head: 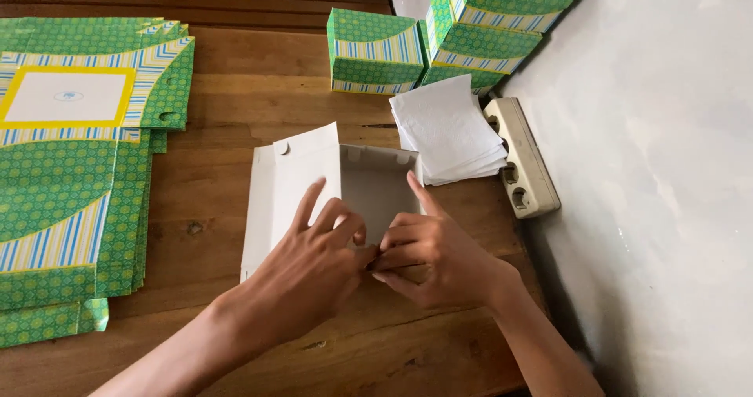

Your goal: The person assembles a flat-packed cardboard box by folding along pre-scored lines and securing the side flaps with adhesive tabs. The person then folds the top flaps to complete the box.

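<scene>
A half-folded cardboard box (345,185), its plain white inner face turned up, lies near the middle of a wooden surface (235,107), directly ahead of a person's two bare hands. The left hand (314,260) rests on the box's flat, unfolded panel, its fingers spread and curled down toward the near edge. The right hand (427,252) meets it at that same near wall, fingers bent and pinching the cardboard edge, the forefinger stretched up along the raised side. Both hands grip the box where its near wall is being folded up; the far and right walls already stand, forming a shallow, square tray with small tabs along the rim.

To the left, a thick stack of flat box blanks (70,169) lies printed side up: matte card in a fine green lattice pattern, with bands of blue, yellow and white stripes and one yellow-bordered white rectangle. At the back of the surface stand several finished boxes (376,48) in the same green print, crisp-cornered and stacked against a pale, rough plastered wall (667,169). Just beyond the right hand sits a loose pile of thin white paper squares (447,126), slightly fanned, touching a cream plastic power strip (522,158) lying along the wall. The planks are warm brown, knotted and worn.
</scene>
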